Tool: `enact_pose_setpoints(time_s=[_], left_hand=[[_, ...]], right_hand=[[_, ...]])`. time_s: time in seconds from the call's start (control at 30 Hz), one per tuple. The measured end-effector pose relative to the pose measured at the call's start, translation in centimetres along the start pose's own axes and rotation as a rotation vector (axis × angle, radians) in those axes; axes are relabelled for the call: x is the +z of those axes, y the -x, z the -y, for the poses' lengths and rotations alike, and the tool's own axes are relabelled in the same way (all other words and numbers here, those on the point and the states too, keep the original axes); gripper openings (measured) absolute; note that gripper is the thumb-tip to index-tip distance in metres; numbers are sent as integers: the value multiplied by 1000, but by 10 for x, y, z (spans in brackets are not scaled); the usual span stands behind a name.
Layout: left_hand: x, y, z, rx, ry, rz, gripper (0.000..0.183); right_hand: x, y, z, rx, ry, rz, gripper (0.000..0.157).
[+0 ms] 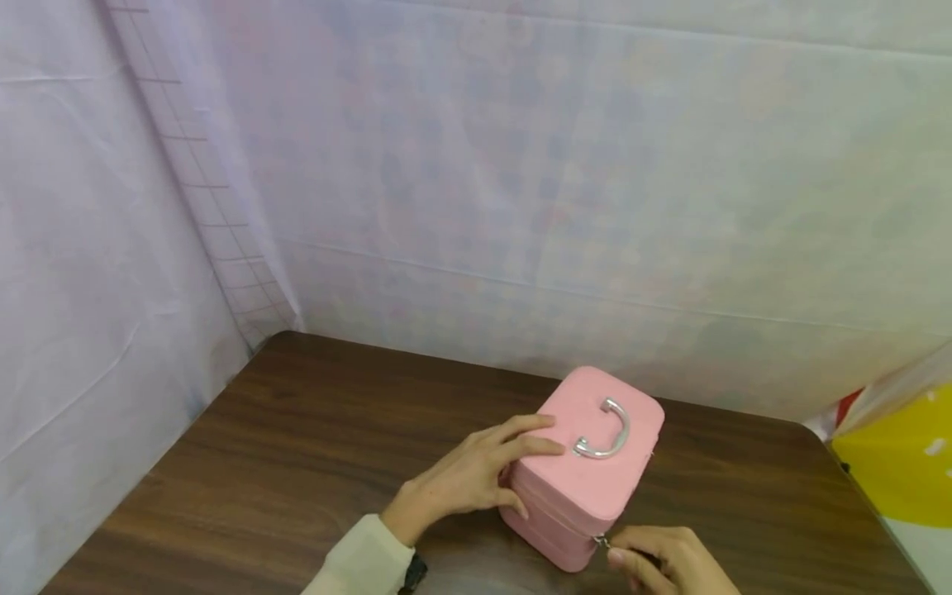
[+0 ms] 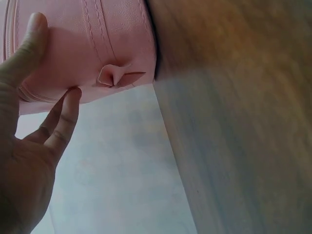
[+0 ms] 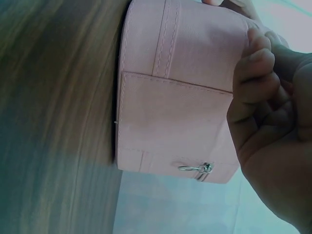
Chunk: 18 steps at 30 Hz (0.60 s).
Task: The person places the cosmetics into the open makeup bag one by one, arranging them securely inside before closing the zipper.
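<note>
A pink box-shaped case with stitched seams stands on the table, its curved silver handle on the lid. My left hand holds the case at its left side, with fingers over the lid and the thumb against the side wall. At the near corner, my right hand pinches a silver zipper pull between thumb and index finger. The right wrist view shows a second zipper pull hanging from the case farther along. A small pink leather tab sticks out from the case in the left wrist view.
The dark wood-grain table extends around the case. A pale patterned curtain hangs behind it, and another white sheet is at the left. Something yellow stands beyond the table's right edge.
</note>
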<state>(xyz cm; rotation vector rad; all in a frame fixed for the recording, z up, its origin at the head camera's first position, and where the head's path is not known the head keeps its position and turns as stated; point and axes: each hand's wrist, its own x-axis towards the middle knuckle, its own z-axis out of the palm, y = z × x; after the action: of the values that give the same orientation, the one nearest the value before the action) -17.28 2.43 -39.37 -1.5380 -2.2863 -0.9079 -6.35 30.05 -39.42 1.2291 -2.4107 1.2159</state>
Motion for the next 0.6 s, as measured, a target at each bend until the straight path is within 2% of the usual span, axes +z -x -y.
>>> enact_pose_setpoints(time_s=[0.07,0.17,0.4,0.5,0.6], left_hand=[[1,1,-2,-14,25,-10,84],[1,3,-8,-20,-4,-28,84],[-4,5,-13,15,-182,-18,87],[-7,7,-14,28,-208,-7,86],[-8,7,-14,51,-203,-32,81]], right_hand=[[1,-1,1,-1,2,-26,37],[1,-1,3,27,36,-75,37],[1,-5,14,233,299,-249,33],[2,-6,15,291,365,-303,30],[2,-6,14,366,420,-361,24]])
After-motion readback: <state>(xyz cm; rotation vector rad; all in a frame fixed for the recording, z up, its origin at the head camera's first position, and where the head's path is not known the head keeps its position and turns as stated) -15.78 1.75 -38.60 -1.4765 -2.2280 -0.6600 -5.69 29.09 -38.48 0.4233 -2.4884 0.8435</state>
